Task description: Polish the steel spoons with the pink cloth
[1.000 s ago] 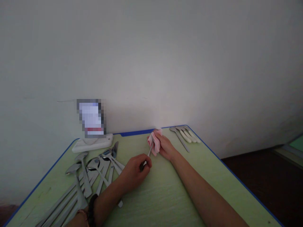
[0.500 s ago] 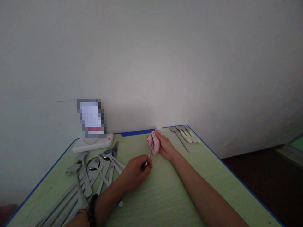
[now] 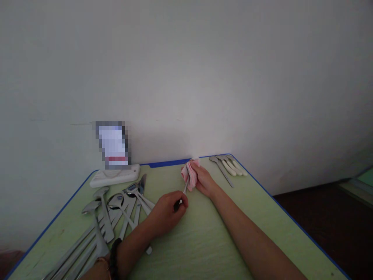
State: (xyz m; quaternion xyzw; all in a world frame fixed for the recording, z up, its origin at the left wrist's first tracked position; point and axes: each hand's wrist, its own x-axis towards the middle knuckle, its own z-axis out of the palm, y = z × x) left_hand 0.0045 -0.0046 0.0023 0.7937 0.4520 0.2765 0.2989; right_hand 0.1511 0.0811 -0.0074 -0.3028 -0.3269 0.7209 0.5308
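Note:
My left hand [image 3: 170,212] is closed around the thin metal handle of a piece of cutlery [image 3: 185,188]. The far end of that piece runs into a pink and white striped cloth [image 3: 190,175], so its kind is hidden. My right hand [image 3: 205,181] is closed on the cloth, bunching it around the hidden end. Left of my left hand lies a loose pile of metal cutlery: spoons [image 3: 116,201], a knife [image 3: 142,184] and several long handles, partly covered by my left forearm.
Beyond my right hand, a metal spoon [image 3: 222,171] and several white-handled pieces of cutlery [image 3: 233,167] lie at the table's back right corner. A blurred-out phone [image 3: 113,146] stands on a white base [image 3: 116,176] at the back left. A wall [image 3: 186,77] rises behind the blue-edged green table [image 3: 201,241].
The cloth's folds have shifted slightly around the cutlery. Both hands stay in nearly the same place, and the other cutlery lies as before.

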